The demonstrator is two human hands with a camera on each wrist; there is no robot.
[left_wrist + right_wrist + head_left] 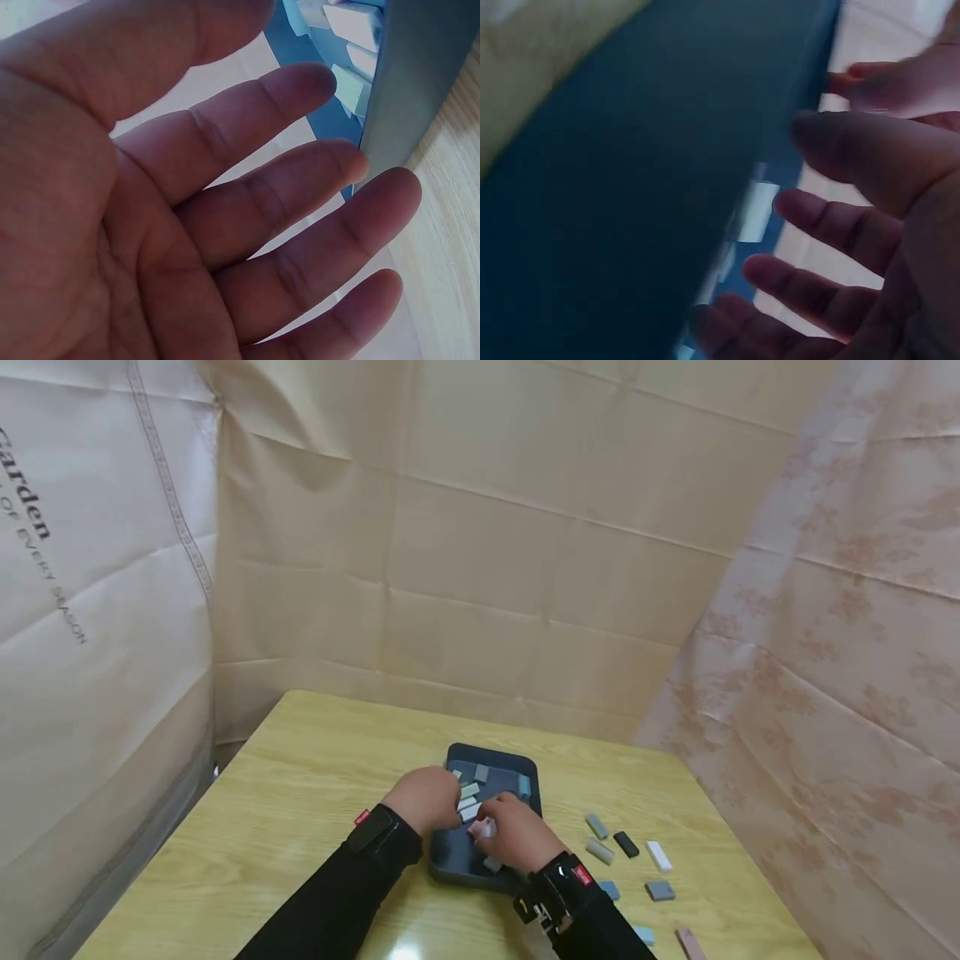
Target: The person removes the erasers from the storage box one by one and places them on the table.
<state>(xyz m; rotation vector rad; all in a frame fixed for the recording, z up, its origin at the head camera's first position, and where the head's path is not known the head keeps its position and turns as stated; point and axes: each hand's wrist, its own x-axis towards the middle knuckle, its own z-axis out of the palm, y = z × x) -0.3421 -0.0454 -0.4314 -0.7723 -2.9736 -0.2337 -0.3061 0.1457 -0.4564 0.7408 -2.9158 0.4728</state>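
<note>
A dark blue-grey tray [498, 762] lies on the table with several small blocks inside, among them pale ones [468, 790], a grey one [482, 772] and a blue one [524, 787]. My left hand [426, 797] is over the tray's left side. In the left wrist view its fingers [270, 202] are spread and loosely bent, with nothing in the palm. Over the tray's right half hangs my right hand [519, 833]. The right wrist view shows its fingers [810, 292] apart beside the tray wall [645, 180]. Below its fingertips is a pale pinkish patch; I cannot tell what it is.
Right of the tray, several loose blocks lie on the wooden table [337, 752]: a black one [626, 844], a white one [659, 857], a grey one [660, 891], a beige cylinder [600, 851] and a pinkish-brown one [690, 943]. Cloth curtains [465, 543] hang behind and on both sides.
</note>
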